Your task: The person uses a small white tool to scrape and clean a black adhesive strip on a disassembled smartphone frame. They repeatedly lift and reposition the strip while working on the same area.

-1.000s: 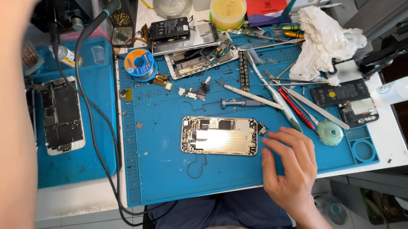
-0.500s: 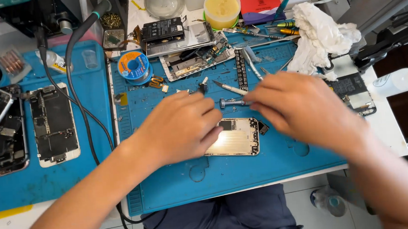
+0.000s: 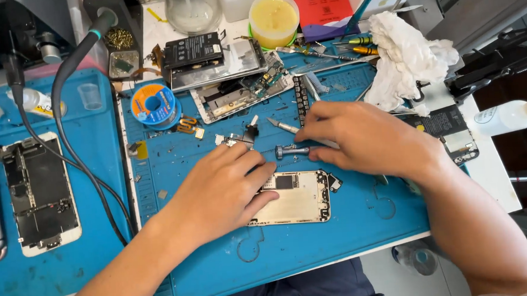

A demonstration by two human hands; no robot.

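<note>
A gold phone housing [image 3: 300,200], opened with its inner frame up, lies on the blue work mat [image 3: 354,234]. My left hand [image 3: 220,190] lies flat over the housing's left part, fingers touching its top edge. My right hand [image 3: 366,138] rests just above the housing's upper right corner, its fingers closed on a small screwdriver [image 3: 291,150] with a blue grip that lies across the mat. A thin metal tweezer tip [image 3: 280,125] sticks out from under the right hand's fingers. Small loose metal parts [image 3: 238,137] lie just above my left hand.
Another stripped phone frame [image 3: 236,95], a dark battery [image 3: 193,48], a blue solder spool [image 3: 154,106], a yellow paste tub [image 3: 274,16] and a white rag [image 3: 407,57] crowd the back. A white phone body [image 3: 38,195] lies on the left mat beside a black cable [image 3: 74,141].
My left arm came in from the left and its hand settled on the housing. My right hand moved up from the housing's lower right to the screwdriver above it.
</note>
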